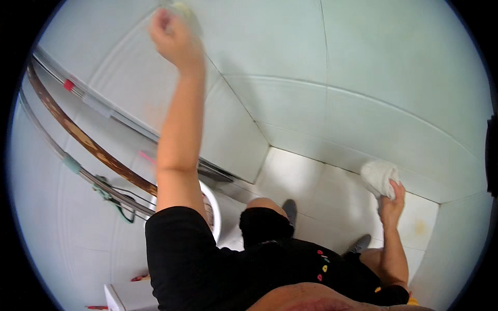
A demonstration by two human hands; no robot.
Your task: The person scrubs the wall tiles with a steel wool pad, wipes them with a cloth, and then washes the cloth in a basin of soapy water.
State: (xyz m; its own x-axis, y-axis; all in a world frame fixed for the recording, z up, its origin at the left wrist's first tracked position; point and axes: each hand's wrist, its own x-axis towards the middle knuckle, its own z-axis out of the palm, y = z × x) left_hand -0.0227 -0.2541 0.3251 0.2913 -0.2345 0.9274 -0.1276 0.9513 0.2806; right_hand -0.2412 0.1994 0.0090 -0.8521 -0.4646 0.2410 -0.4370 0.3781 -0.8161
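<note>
- A person in a black shirt (244,269) spreads both arms beside a pale wall (270,41), the left arm raised, the right lowered above white floor tiles (332,186)
- The right hand (393,205) grasps a bunched white cloth (379,176) by its near end, low by the foot of the wall; whether cloth and wall touch cannot be told
- The cloth looks thick and soft, likely light, limp and hard to damage; any dampness, which would add weight, does not show
- A fistful of gathered folds at the near end seems the surest hold, since a single corner would probably let the rest droop
- The left hand (175,41), blurred, curls high near the wall, a pale yellow item (182,9) just beyond it; whether the fingers grip it cannot be told, nor whether it is stiff or soft
</note>
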